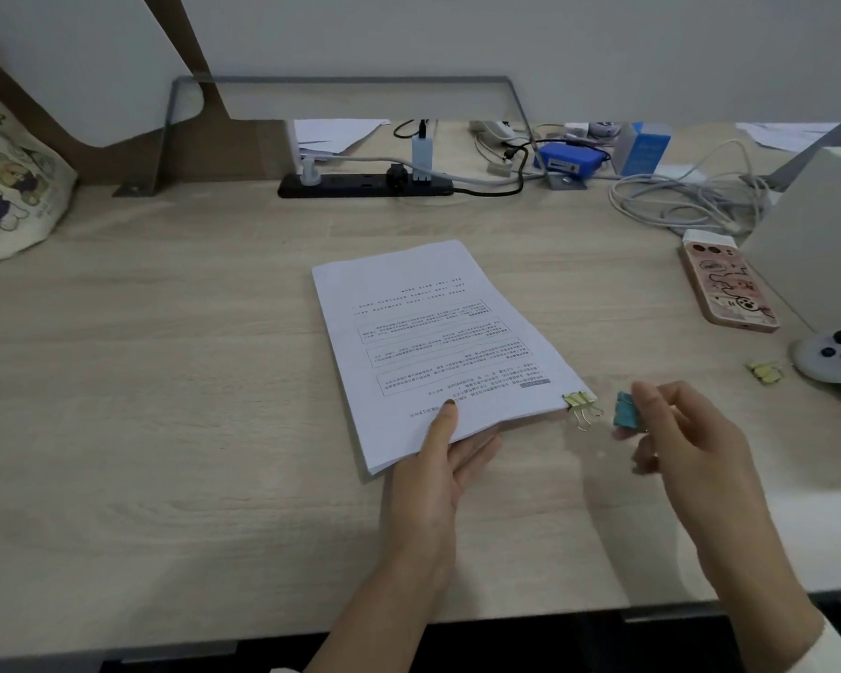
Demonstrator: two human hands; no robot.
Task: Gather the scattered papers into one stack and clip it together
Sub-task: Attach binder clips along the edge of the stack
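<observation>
Gripping near edge of paper stack (438,352) on surface (166,381) with left hand (445,459). Pinching blue clip (627,411) in right hand (678,439), just right of stack. Clamped on stack's near-right corner: yellow clip (578,402).

Left of the paper stack (433,347), the desk (166,429) lies bare as far as the tote bag (6,187), well apart. Beyond the stack, open wood runs to the power strip (365,185). To the stack's right, a phone (727,286), a loose yellow clip (765,372) and a white controller (831,357) crowd the far side, with cables (690,201) behind them. At the stack's near edge the left hand (438,459) grips it; just right of its near right corner the right hand (685,439) pinches a blue clip (627,410).
</observation>
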